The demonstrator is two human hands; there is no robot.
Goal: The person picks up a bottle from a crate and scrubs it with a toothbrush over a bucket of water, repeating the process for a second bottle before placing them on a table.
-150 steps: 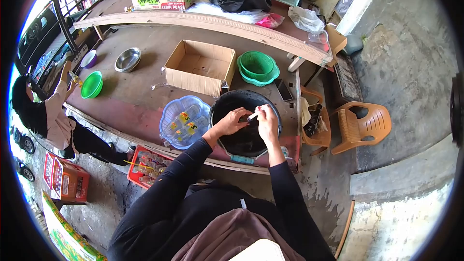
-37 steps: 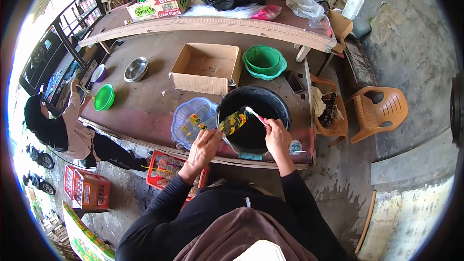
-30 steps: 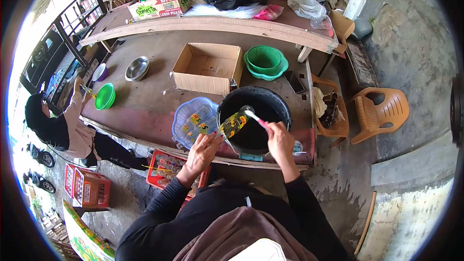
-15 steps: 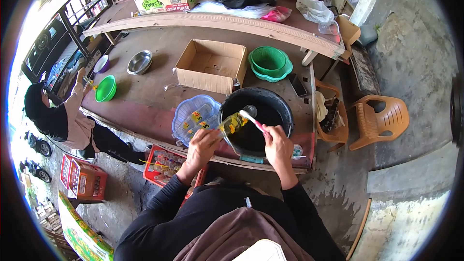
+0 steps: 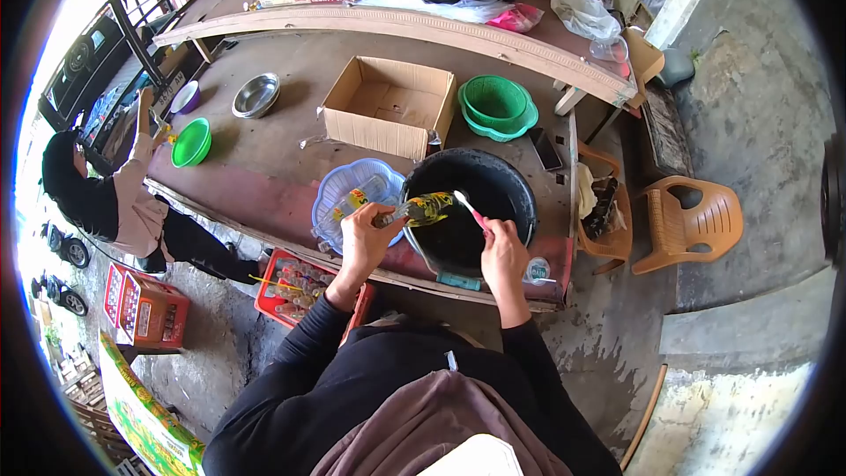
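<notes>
My left hand (image 5: 362, 245) is closed round one end of a clear glass bottle (image 5: 426, 209) with a yellow printed label. The bottle is tilted over a large black tub (image 5: 526, 203) of dark contents. Between the fingers of my right hand (image 5: 504, 257) is a pink-and-white toothbrush (image 5: 473, 215), its white head close to the bottle's far end. Whether the bristles touch the glass is hard to tell. A pale blue plastic basket (image 5: 326, 189) holding similar bottles (image 5: 350, 203) stands left of the tub, partly behind my left hand.
A cardboard box (image 5: 379, 128), green basins (image 5: 498, 101) and a phone (image 5: 546, 150) lie beyond the tub. A red crate (image 5: 264, 300) of bottles sits below the table edge. At left, another person (image 5: 132, 203) reaches toward a green bowl (image 5: 191, 143). Plastic chairs (image 5: 696, 220) stand right.
My left hand has shifted slightly up with the bottle, which now lies more level. The toothbrush head has moved from the bottle's side to just off its end. The view has tilted slightly.
</notes>
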